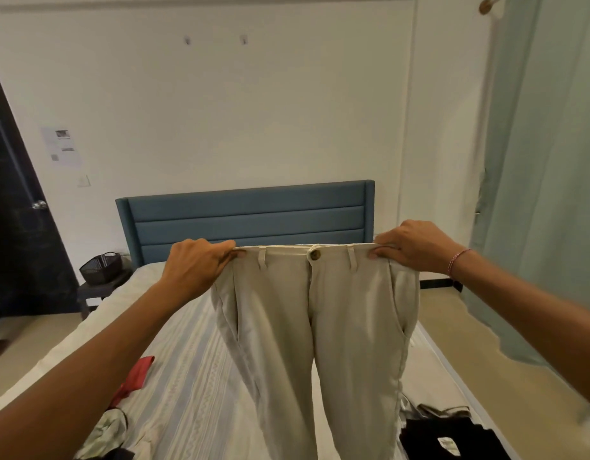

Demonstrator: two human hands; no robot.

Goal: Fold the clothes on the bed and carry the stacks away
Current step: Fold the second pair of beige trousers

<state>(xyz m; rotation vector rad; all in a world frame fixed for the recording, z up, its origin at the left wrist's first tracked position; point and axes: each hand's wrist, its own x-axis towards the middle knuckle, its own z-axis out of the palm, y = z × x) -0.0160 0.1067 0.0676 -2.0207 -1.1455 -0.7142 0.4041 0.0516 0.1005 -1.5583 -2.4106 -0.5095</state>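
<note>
Bed [187, 376]: striped pale sheet, blue padded headboard [247, 217] against a white wall [220, 111]. Dark door [18, 227] at left with a round knob; paper notice [62, 146] stuck on the wall beside it. Pale green curtain [536, 194] fills the right side. Beige floor on both sides of the bed.

Containers: one dark basket [101, 267] on a small dark side table [97, 292], left of the headboard. Contents can't be made out.

On the bed: red garment [137, 376] near the left edge; pale crumpled cloth [104, 433] just below it at the bottom left; black garment [449, 436] with a white label at bottom right, with some grey-beige cloth just behind it.

Trousers [320, 327]: beige, held up in the air over the middle of the bed, front facing the camera, brown waist button done up, legs hanging down out of frame.

Left hand [194, 267]: fingers curled over the left end of the waistband, thumb under, pinching it.
Right hand [416, 245]: same grip on the right end of the waistband; pink thread band on the wrist.
Waistband pulled flat and level between the two hands.
</note>
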